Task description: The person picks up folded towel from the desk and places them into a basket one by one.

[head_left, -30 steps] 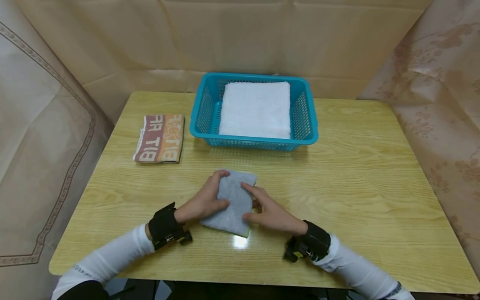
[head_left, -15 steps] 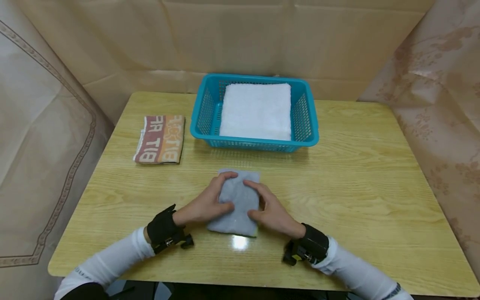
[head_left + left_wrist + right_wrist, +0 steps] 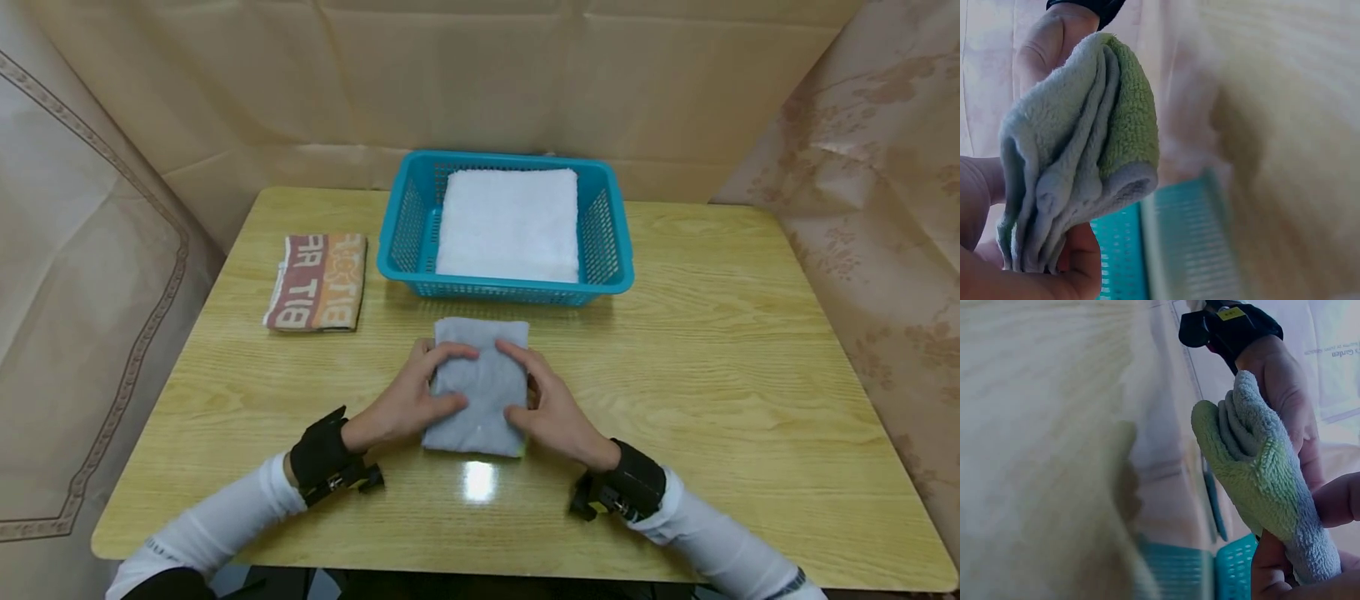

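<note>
A folded grey towel (image 3: 483, 379) is held over the near middle of the table, between my two hands. My left hand (image 3: 412, 393) grips its left side, thumb and index finger on the top face. On the right side my right hand (image 3: 553, 410) grips it in the same way. Several stacked layers and a green patch show on the folded towel (image 3: 1060, 144) in the left wrist view. From the right wrist, the towel (image 3: 1272, 475) appears lifted off the table, green on its lower face. Fingers beneath it are partly hidden in the head view.
A blue perforated basket (image 3: 506, 287) stands at the back middle, just beyond the grey towel. Inside it lies a folded white towel (image 3: 510, 225). To its left, a folded red and orange lettered towel (image 3: 315, 283) rests on the wooden table (image 3: 735, 375).
Both hands have moved the grey towel slightly away from me, toward the basket, and a little right. It was tilted and now lies straighter. The basket and other towels have stayed put.
</note>
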Action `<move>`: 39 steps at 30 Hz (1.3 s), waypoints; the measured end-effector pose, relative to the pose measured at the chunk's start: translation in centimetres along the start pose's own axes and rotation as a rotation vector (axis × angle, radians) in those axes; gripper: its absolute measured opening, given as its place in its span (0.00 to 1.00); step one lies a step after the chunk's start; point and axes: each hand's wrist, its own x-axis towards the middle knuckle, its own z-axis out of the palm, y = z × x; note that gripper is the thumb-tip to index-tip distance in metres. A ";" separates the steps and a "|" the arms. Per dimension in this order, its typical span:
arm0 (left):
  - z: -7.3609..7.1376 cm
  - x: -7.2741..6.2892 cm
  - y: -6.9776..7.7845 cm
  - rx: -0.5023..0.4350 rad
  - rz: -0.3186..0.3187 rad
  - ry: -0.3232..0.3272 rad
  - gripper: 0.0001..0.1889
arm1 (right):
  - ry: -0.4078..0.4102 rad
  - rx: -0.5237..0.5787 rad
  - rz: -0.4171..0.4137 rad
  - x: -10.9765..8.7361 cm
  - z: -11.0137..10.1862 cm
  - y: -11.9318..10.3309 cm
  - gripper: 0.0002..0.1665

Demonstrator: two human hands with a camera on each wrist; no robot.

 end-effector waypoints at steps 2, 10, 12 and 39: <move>-0.2 0.3 0.4 0.024 0.022 0.017 0.27 | 0.003 -0.015 -0.016 0.3 -0.3 -0.3 0.51; -2.0 2.3 2.2 0.105 0.122 0.044 0.29 | 0.030 -0.070 -0.084 2.1 -2.0 -2.5 0.49; -2.5 3.0 2.6 0.109 0.129 0.035 0.29 | 0.038 -0.085 -0.095 2.5 -2.5 -3.0 0.49; -6.4 11.9 5.0 0.267 0.245 0.065 0.31 | 0.165 -0.147 -0.114 9.3 -7.9 -5.2 0.48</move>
